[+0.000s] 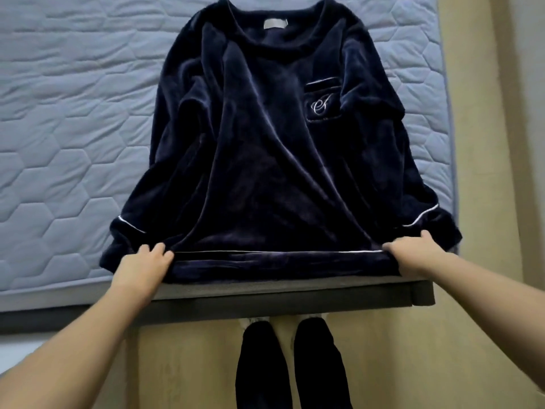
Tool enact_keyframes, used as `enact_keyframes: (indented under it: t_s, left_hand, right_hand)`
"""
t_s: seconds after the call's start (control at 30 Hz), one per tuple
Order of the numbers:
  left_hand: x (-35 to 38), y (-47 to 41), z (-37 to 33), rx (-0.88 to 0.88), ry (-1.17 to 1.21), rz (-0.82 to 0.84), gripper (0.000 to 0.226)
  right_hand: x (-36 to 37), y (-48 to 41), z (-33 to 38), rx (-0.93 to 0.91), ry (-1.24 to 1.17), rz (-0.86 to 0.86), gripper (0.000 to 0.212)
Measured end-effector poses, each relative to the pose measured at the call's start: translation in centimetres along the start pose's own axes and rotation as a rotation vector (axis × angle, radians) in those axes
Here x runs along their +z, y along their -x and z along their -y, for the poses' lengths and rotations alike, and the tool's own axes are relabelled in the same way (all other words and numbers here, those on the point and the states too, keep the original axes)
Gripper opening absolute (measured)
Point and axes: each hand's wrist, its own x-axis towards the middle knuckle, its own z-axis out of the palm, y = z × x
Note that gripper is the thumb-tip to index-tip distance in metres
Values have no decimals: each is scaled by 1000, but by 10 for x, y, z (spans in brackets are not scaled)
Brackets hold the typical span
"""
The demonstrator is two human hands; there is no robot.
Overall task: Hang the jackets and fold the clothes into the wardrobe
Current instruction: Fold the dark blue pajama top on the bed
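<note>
Mattress (59, 143), one, quilted and pale, carries everything and sits on one dark bed frame (265, 302). One navy top (265, 172) lies spread front-up on it, with the neck at the far end and the hem at the mattress's near edge. It looks plush, like velour or fleece. I judge it soft, limp and fairly weighty for a garment, likely to slump and drag rather than slide, and not fragile. Two sleeves lie down its sides, cuffs near the hem. Hem corners or shoulders seem the soundest places to hold it for folding. Two grips are on it. The left grip (141, 270) pinches the left hem corner, fingers curled over the fabric. The right grip (413, 258) holds the right corner, apparently pinching too, though its thumb is hidden. There is one chest pocket (323, 103), monogrammed, and one neck label (275, 24).
</note>
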Motion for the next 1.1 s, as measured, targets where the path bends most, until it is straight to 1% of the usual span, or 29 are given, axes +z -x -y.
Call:
enact_keyframes:
  t_s: [0.03,0.07,0.1,0.13,0.17,0.2,0.27,0.3,0.37,0.43,0.47,0.57,0.6,0.63,0.67,0.73,0.8,0.83,0.87,0.9,0.93,1.0,1.03,1.07,1.1]
  left_hand:
    - [4,2,-5,-26,12,-1,46]
    - [6,4,-12,-50,25,-21,46]
    - [8,6,-19,-87,66,-71,45]
    - [12,6,-24,-139,160,-133,44]
    - [18,6,-26,-194,297,-193,44]
    - [24,6,-26,-251,459,-240,47]
    - [37,5,-24,-323,743,-307,53]
    - [44,5,-24,-342,849,-335,53]
    - [54,8,-26,-411,1020,-431,49]
    - [56,11,-31,-534,1197,-531,45]
    - [57,12,-34,-607,1306,-528,44]
    - [54,9,-43,-809,1690,-371,41]
    - [51,7,-44,-865,1755,-338,39]
    - [48,8,-44,-910,1751,-319,37]
    - [45,11,-42,-938,1688,-309,36]
    - [45,24,-31,-965,1487,-290,33]
    - [50,39,-22,-919,1272,-201,29]
    - [53,43,-19,-879,1202,-143,28]
    - [56,43,-19,-860,1207,-105,27]
    - [57,41,-21,-864,1288,-76,29]
    - [56,37,-26,-883,1492,-51,33]
    - [54,29,-36,-890,2013,-6,45]
    - [53,27,-39,-904,2197,-11,45]
    - [53,25,-42,-917,2286,-26,44]
    - [53,24,-45,-946,2316,-59,43]
  right_hand:
    - [7,-1,2,47,-29,-22,39]
    - [16,-3,6,103,-62,-97,40]
    - [27,-4,13,176,-111,-200,42]
    - [38,-4,20,261,-199,-311,46]
    - [48,-5,26,355,-343,-394,50]
    - [54,-6,29,459,-526,-440,55]
    - [61,-10,28,665,-922,-431,58]
    - [62,-14,25,729,-1088,-414,55]
    - [61,-20,17,734,-1298,-425,44]
    - [55,-23,14,679,-1388,-449,36]
    - [53,-24,15,652,-1420,-445,36]
    - [55,-26,22,597,-1600,-387,33]
    - [57,-24,25,581,-1692,-358,30]
    - [59,-22,27,571,-1771,-328,28]
    - [62,-18,28,586,-1811,-305,29]
    - [72,-5,24,687,-1779,-305,36]
    - [88,11,16,815,-1722,-312,40]
    - [97,18,13,858,-1719,-291,41]
    - [103,22,12,879,-1734,-257,41]
    - [108,23,15,869,-1744,-219,40]
    - [111,24,18,843,-1744,-189,39]
    - [115,20,27,790,-1723,-154,33]
    - [116,18,31,768,-1712,-156,29]
    - [118,15,35,749,-1700,-171,27]
    - [119,13,38,731,-1685,-200,26]
